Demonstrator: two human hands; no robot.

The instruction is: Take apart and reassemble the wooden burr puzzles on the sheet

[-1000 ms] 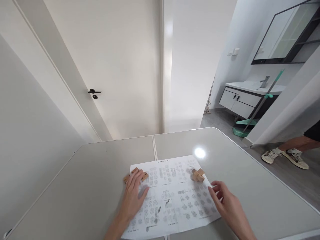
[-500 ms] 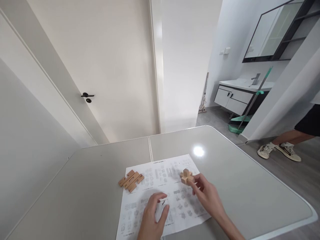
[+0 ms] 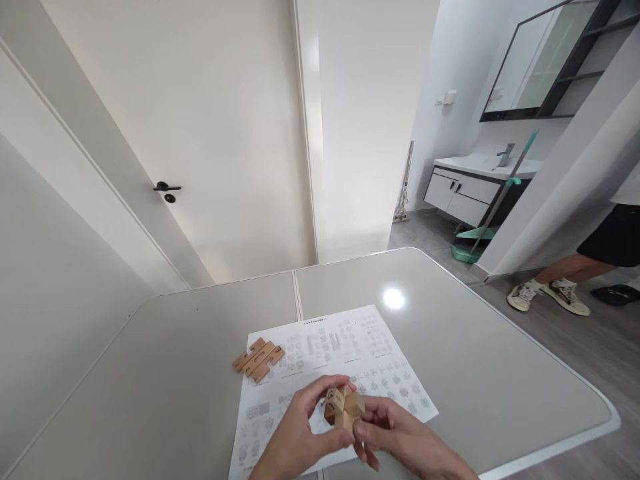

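Note:
A small interlocked wooden puzzle (image 3: 344,407) is held just above a printed instruction sheet (image 3: 345,353), close to me. My left hand (image 3: 295,440) pinches it from the left and my right hand (image 3: 395,443) grips it from the right and below; both hands are closed on it. A separate group of flat notched wooden pieces (image 3: 258,359) lies at the sheet's far left corner, well away from both hands. The sheet rests on a grey table (image 3: 175,373).
The table's rounded far right corner (image 3: 425,257) and right edge border open floor. Another person's legs and sneakers (image 3: 547,293) stand on the floor at right. A green broom and dustpan (image 3: 475,240) lean by a bathroom vanity. A closed white door (image 3: 165,190) faces the table.
My right hand picked the assembled wooden puzzle off the sheet and brought it toward me. My left hand left the flat pieces and joined it on the puzzle. The view shifted slightly right.

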